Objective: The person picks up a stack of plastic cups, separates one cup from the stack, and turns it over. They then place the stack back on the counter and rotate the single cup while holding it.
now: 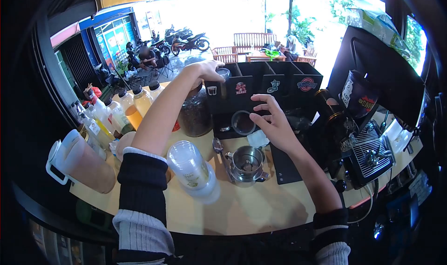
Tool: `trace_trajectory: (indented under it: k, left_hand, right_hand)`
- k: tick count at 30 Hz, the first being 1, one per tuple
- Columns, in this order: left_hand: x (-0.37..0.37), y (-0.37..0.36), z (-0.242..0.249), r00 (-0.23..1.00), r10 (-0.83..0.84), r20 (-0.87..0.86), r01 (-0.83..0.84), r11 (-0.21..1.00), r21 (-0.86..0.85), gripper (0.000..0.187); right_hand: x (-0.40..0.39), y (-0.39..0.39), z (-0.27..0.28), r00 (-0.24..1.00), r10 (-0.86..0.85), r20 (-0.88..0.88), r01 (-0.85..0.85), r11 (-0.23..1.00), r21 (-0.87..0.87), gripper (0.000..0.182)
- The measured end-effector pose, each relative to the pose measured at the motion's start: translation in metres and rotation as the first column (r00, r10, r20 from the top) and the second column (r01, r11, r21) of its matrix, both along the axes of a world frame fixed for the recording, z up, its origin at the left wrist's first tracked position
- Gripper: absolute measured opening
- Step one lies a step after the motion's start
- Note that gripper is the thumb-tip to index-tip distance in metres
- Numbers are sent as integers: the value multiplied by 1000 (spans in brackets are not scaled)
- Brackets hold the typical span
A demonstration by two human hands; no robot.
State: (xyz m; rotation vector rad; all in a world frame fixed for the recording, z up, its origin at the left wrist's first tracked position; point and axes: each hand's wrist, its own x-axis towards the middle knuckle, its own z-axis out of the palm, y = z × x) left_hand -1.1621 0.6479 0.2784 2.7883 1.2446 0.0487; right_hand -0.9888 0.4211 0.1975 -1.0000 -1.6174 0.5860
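At the far left corner of the black divided organizer (260,85), my left hand (207,71) is closed at the rim of a clear plastic cup (224,73). In front of the organizer, my right hand (275,125) has its fingers apart, with the thumb tip right at the edge of a round clear plastic rim (243,122). A stack of clear plastic cups (188,165) stands upside down below my left forearm. Beside it is a metal jug (247,160) with a handle. A dark-filled jar (194,111) sits left of the organizer.
Several bottles (128,109) and a large pitcher (84,162) line the left of the table (205,218). A spoon (217,145) and a white tissue (258,139) lie near the jug. An espresso machine (370,148) stands at right. People sit outside near motorbikes and benches.
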Motion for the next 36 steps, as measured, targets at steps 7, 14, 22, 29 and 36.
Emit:
trace_trajectory:
  k: [7, 14, 22, 29, 36]
  left_hand:
    - [-18, -64, 33, 986, -55, 158, 21, 977, 210, 71]
    - [-59, -230, 1, 701, -417, 579, 17, 821, 571, 41]
    - [-99, -312, -201, 64, -236, 970, -455, 858, 239, 65]
    - [-90, -308, -206, 256, 159, 953, -297, 952, -79, 106]
    - [-93, -315, -199, 336, 235, 912, -431, 899, -73, 94]
  right_hand:
    - [-9, -26, 12, 995, 94, 31, -96, 995, 42, 38]
    - [-38, -90, -25, 941, 337, -6, -337, 941, -4, 43]
    - [-97, -124, -138, 955, 289, 68, -287, 957, -44, 75]
    - [-127, -99, -166, 964, 241, -109, -246, 969, -28, 91]
    - [-123, -101, -171, 966, 243, -90, -247, 968, -43, 89]
